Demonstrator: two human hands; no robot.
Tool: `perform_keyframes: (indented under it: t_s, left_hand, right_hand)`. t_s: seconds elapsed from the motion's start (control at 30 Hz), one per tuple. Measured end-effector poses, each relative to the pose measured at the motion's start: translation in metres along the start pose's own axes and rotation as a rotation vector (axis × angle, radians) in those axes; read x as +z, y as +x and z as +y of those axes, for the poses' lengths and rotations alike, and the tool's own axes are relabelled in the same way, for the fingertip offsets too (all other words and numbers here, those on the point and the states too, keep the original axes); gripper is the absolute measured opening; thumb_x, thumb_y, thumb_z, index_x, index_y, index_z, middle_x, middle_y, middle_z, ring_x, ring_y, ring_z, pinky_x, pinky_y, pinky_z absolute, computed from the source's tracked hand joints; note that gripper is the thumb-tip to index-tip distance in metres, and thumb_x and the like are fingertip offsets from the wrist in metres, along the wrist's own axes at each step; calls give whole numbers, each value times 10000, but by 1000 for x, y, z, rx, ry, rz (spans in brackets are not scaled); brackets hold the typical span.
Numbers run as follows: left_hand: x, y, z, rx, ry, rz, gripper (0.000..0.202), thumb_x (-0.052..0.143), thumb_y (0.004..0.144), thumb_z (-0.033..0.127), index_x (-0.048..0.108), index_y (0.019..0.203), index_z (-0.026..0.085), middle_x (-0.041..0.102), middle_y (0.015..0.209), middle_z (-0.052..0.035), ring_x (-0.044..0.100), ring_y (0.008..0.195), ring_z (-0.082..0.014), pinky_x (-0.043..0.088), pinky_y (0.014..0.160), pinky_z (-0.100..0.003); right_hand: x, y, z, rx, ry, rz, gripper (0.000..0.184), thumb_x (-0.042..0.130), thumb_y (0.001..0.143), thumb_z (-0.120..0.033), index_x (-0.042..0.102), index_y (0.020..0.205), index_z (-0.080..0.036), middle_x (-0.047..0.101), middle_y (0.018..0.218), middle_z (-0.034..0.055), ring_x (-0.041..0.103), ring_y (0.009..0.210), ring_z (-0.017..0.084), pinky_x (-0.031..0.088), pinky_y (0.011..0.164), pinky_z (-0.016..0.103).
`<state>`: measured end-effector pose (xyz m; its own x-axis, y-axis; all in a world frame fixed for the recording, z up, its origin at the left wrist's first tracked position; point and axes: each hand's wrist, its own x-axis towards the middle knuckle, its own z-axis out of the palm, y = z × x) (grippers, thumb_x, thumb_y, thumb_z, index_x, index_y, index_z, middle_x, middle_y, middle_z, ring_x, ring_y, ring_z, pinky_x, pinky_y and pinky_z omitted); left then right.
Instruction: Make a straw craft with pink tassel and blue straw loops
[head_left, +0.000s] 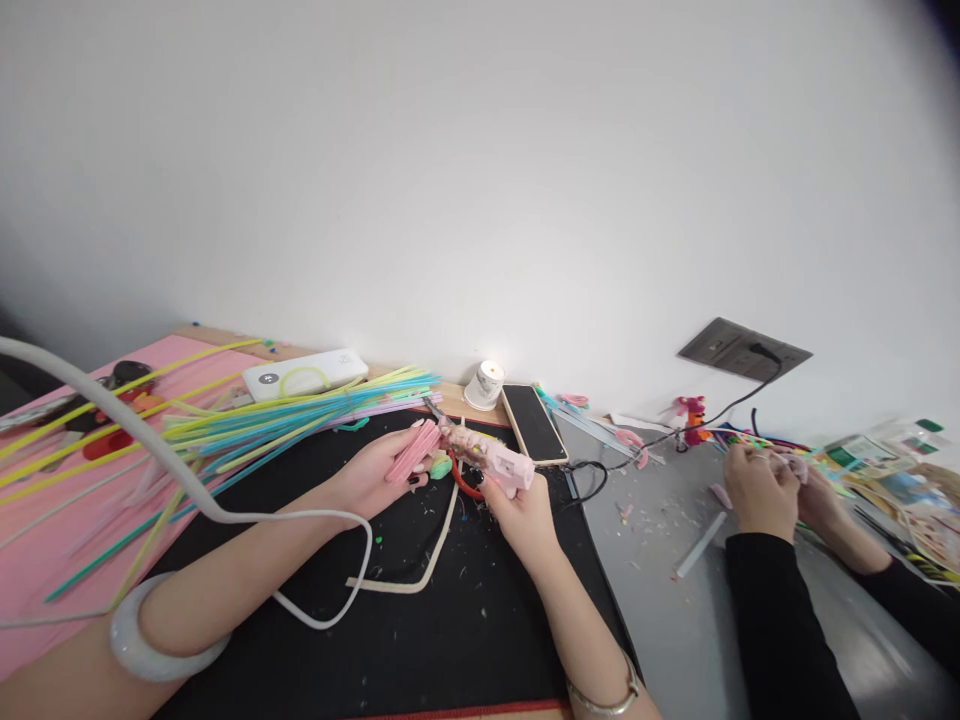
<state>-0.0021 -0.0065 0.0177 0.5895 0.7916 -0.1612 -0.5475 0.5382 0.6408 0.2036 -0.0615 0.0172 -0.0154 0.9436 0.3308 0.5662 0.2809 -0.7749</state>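
My left hand [382, 465] is closed on a pink ribbed piece [415, 452] that looks like short pipe cleaners laid side by side. In my right hand [525, 520] is a pink hot glue gun [506, 466], its stained front end pointing left at the pink piece. Whether the two touch, I cannot tell. A small green and yellowish piece [440, 465] shows just below, between the hands. Red-handled scissors [466, 486] lie behind the glue gun, partly hidden. Under both hands is a black mat [420, 640] with a bent cream pipe cleaner [431, 570] on it.
Pastel pipe cleaners [300, 425] spread at left beside a white power bank [307, 375]. A paper cup [485, 387] and phone [535, 424] stand and lie near the wall. A white cable [187, 480] crosses my left forearm. At right, another person's hands [765, 495] work near a wall socket [742, 345].
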Motion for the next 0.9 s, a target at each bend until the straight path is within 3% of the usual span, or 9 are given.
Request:
perform_keyframes:
  t_s: [0.13,0.3,0.47,0.6,0.77,0.9]
  left_hand:
    - [0,0,1,-16,-56,-9,226,533,920,276,670,976,105,523,738,-45,425,579,-99,347,477,-204]
    - [0,-1,4,-40,-117,-39,282,497,937,338,666,965,114,479,753,-32,376,549,-83,359,471,-201]
    - [0,-2,6,-41,-128,-61,312,460,954,375,650,959,127,425,732,-4,371,546,-76,367,482,-192]
    - [1,-3,7,-35,-133,-67,302,466,950,376,640,965,130,398,727,8,360,547,-75,370,489,-185]
    - [1,-3,7,-41,-128,-58,314,457,951,383,641,944,129,389,706,10,355,542,-80,364,482,-183]
    - [0,-3,6,-31,-125,-63,321,451,955,377,645,955,122,407,718,4,357,544,-77,364,485,-184]
  right_hand:
    - [-2,0,0,5,-2,88,291,583,834,-269,664,1114,-276,740,906,69,698,902,288,590,656,346]
    - [-15,3,0,15,-60,222,354,544,847,-276,604,1196,-273,726,1014,75,639,1075,307,577,748,386]
    - [-44,8,15,144,-310,434,276,529,818,-337,657,1056,-282,715,846,111,685,901,313,548,705,383]
    - [-68,10,34,300,-535,505,294,532,772,-383,672,1003,-266,701,793,128,687,778,311,512,682,390]
    - [-87,11,48,441,-572,533,274,572,713,-388,702,914,-253,693,802,144,667,764,322,466,683,403]
    - [-90,12,44,494,-531,558,390,561,695,-406,681,1000,-194,702,862,133,646,798,309,454,707,380]
